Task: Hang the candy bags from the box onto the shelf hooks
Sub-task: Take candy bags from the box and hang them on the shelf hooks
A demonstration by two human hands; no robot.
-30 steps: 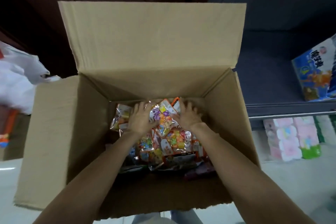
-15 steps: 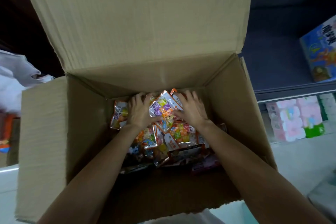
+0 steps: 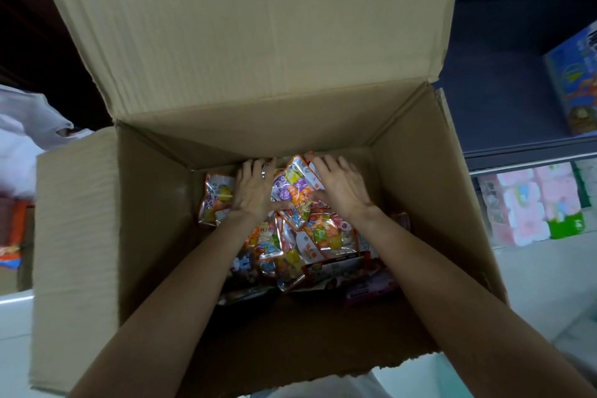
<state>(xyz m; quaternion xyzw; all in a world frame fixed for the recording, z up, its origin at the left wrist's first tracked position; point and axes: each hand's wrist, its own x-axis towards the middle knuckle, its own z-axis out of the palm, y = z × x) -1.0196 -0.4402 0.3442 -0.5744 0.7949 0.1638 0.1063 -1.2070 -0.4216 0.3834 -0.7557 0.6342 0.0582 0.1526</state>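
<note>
**Reaching Into the Carton: Both Hands on the Candy Bags**

Reaching down from the near edge, two bare forearms extended into one open corrugated cardboard box, its far flap standing upright and its left flap folded outward. One heap of candy bags lay in the bottom of the box, against the far wall; the bags overlapped too much for an exact count, though more than five were visible. They were glossy, crinkled foil pouches with orange borders and multicoloured printed sweets.

The left hand lay palm down on the heap, fingers straight and together, thumb stretched rightward across the top bag. The right hand also lay palm down, fingers slightly spread over that bag's orange upper edge, thumb angled toward the left thumb. Whether either thumb pinched the bag could not be told.

To the right stood one dark metal shelf bearing one blue printed carton; pink-and-white wrapped packs sat below. White plastic sheeting lay at left.
</note>
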